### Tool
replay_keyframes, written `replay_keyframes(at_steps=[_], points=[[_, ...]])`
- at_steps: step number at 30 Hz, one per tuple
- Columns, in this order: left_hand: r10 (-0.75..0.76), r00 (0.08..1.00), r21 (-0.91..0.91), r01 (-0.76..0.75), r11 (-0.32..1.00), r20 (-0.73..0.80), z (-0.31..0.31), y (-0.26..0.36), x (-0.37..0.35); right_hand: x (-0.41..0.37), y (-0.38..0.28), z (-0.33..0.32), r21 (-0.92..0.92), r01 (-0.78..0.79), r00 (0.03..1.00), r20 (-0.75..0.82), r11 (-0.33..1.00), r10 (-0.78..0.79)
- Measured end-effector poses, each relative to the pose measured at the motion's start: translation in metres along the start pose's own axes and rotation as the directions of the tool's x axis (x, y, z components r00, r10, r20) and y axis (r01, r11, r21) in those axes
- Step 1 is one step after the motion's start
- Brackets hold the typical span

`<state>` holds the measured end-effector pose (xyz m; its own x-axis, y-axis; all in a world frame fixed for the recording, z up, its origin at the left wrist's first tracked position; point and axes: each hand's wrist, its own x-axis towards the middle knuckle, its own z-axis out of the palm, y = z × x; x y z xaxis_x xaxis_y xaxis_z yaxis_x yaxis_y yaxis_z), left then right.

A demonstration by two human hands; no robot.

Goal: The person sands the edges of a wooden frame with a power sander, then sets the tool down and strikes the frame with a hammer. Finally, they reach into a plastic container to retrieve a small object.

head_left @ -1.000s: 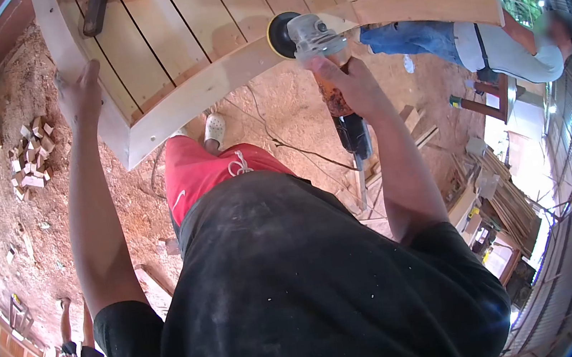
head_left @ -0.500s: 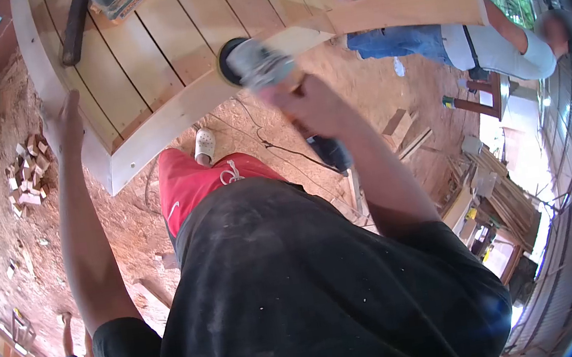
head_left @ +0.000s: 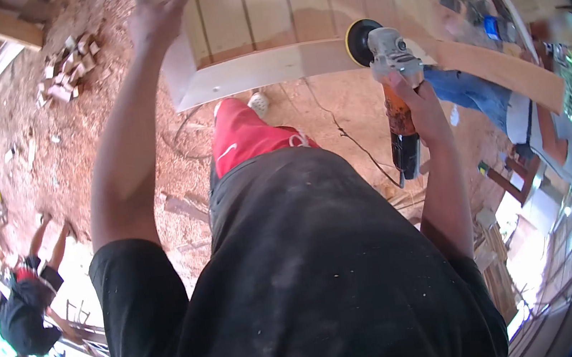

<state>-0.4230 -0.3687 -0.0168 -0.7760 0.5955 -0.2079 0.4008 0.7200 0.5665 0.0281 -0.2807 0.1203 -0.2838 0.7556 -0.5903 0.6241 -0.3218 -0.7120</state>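
My right hand (head_left: 420,99) is wrapped round the orange body of an angle grinder (head_left: 392,52) with a grey head. The grinder's round black sanding disc (head_left: 360,43) stands on edge against the front rim of a slatted wooden panel (head_left: 263,8). Pale boards (head_left: 243,73) frame the panel's slats. At the panel's left side my left hand (head_left: 158,22) rests on the frame board, thumb spread apart from the fingers; its fingertips are partly hard to see.
A power cord (head_left: 345,131) trails over the dirt floor below the panel. Wood offcuts (head_left: 69,68) lie piled at the left. One person in jeans (head_left: 470,93) stands at the right beside a curved board (head_left: 503,70); another person (head_left: 27,299) is at lower left.
The view has swung, so the panel appears further right. The grinder has moved right along the panel's front edge in my right hand. My left hand stays at the panel's left side.
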Motion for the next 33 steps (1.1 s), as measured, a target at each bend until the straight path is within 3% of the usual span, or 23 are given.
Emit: replay_keyframes(at_steps=[3,5,7,12,16,18,20,22,25,28,31,33], points=[[-0.028,1.000,-0.127,0.029,0.991,0.011,-0.004,0.008,-0.010,-0.008,-0.015,0.021,-0.100,0.014,0.996,0.090,0.995,-0.005],[0.034,0.996,-0.322,-0.006,0.947,0.080,0.021,-0.019,0.007,-0.018,-0.033,0.052,-0.166,0.056,0.994,0.104,0.984,-0.039],[0.057,0.993,-0.434,-0.005,0.901,0.106,0.021,-0.022,0.004,-0.019,-0.039,0.073,-0.134,0.054,0.984,0.177,0.989,-0.030],[-0.012,0.994,-0.481,0.063,0.875,0.110,0.002,0.003,-0.009,-0.023,-0.064,0.113,-0.213,-0.021,0.957,0.278,0.977,0.081],[-0.007,0.995,-0.387,0.047,0.921,0.102,0.003,-0.002,-0.006,-0.024,-0.079,0.140,-0.254,0.123,0.947,0.318,0.959,-0.038],[-0.007,0.992,-0.428,0.061,0.902,0.127,-0.002,-0.001,-0.007,-0.020,-0.081,0.147,-0.271,0.129,0.934,0.356,0.954,-0.026],[0.023,0.999,-0.427,-0.004,0.904,0.039,-0.003,0.003,-0.011,-0.017,-0.088,0.153,-0.316,0.123,0.922,0.388,0.941,0.010],[0.086,0.984,-0.359,-0.139,0.923,-0.159,0.001,0.003,-0.011,-0.017,-0.098,0.160,-0.384,0.106,0.908,0.414,0.917,0.068],[0.172,0.914,-0.435,-0.332,0.837,-0.367,0.027,-0.015,0.009,-0.015,-0.098,0.172,-0.397,0.199,0.898,0.440,0.896,-0.004],[0.122,0.960,-0.547,-0.245,0.801,-0.252,0.034,-0.024,0.014,-0.012,-0.096,0.185,-0.445,0.294,0.876,0.480,0.846,-0.052],[0.105,0.994,-0.524,-0.104,0.845,-0.028,0.027,-0.025,0.019,-0.012,-0.092,0.189,-0.382,0.319,0.871,0.479,0.867,-0.110],[0.009,1.000,-0.438,-0.005,0.899,0.007,0.011,-0.012,0.007,-0.018,-0.102,0.181,-0.335,0.241,0.871,0.489,0.911,-0.051]])
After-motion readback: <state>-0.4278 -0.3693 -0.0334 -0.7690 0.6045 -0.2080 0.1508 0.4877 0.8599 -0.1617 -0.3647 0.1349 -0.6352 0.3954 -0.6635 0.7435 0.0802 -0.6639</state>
